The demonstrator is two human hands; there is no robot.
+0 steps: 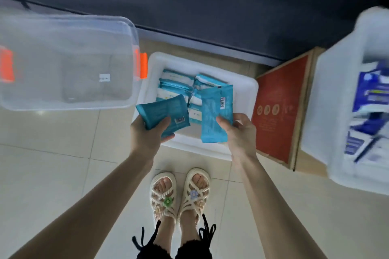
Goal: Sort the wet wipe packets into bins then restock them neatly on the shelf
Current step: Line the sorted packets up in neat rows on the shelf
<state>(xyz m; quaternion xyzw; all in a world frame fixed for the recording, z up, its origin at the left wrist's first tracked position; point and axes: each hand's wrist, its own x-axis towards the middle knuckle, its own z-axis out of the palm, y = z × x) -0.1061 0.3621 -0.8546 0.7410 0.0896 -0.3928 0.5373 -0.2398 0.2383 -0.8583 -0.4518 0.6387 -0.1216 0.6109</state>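
As left hand (pixel 147 135) and right hand (pixel 241 134) each grip one, two teal packets (pixel 162 111) (pixel 212 111) over one bin (pixel 250 90).

At the frame's right edge your white bin (pixel 336 101) is blurred and cut off, its blue packets (pixel 370 88) smeared. The clear bin (pixel 63 33) runs off the left edge. Print on the teal packets (pixel 212 111) is unreadable.

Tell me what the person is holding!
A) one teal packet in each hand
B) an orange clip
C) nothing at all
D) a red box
A: the left grip holds a teal packet and the right grip holds a second teal packet, both above the white bin.
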